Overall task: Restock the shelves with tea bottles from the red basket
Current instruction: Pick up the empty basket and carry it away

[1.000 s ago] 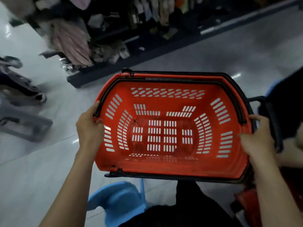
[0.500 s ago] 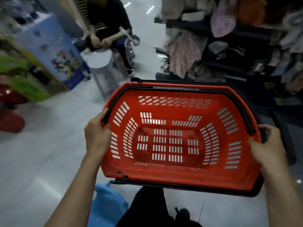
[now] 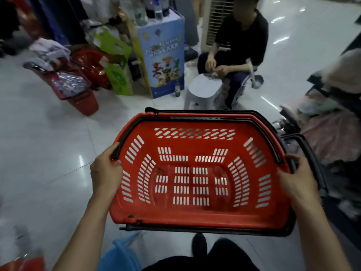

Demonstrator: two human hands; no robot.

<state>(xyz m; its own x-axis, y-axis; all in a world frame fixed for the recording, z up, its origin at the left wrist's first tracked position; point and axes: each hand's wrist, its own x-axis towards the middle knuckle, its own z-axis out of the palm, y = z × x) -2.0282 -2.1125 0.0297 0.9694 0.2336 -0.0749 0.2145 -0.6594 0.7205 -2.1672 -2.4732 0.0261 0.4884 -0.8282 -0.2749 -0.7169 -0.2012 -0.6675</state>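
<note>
Grey-white floor tiles spread glossy under everything. Over them the red basket takes up the middle of the view, carried roughly level in front of the person's body. Its slotted bottom and walls are bare and it holds nothing, so I judge that either its stock has gone out or a refill is due. Its long axis runs left to right across the body, with black handles folded down along the rim.

Off the basket's right end, clothes hang on a dark rack. Beyond the far rim a seated person in dark clothes handles something small. Beyond the basket's far left corner stands a blue display stand with bottles on top, too blurred to tell whether they hold tea. Further left of that corner a second basket, also red, sits on the floor with packets in it. A white stool stands just past the far rim, in front of the seated person.

The left hand grips the basket's left short end, fingers curled over the rim beside the handle's end. The right hand grips the right short end, fingers wrapped round the rim and a black handle. Each hand has one end and neither is nearer than the other, so by my reading any swing or set-down needs both together. A small bottle stands on the floor at the stand's foot, well beyond the far rim.
</note>
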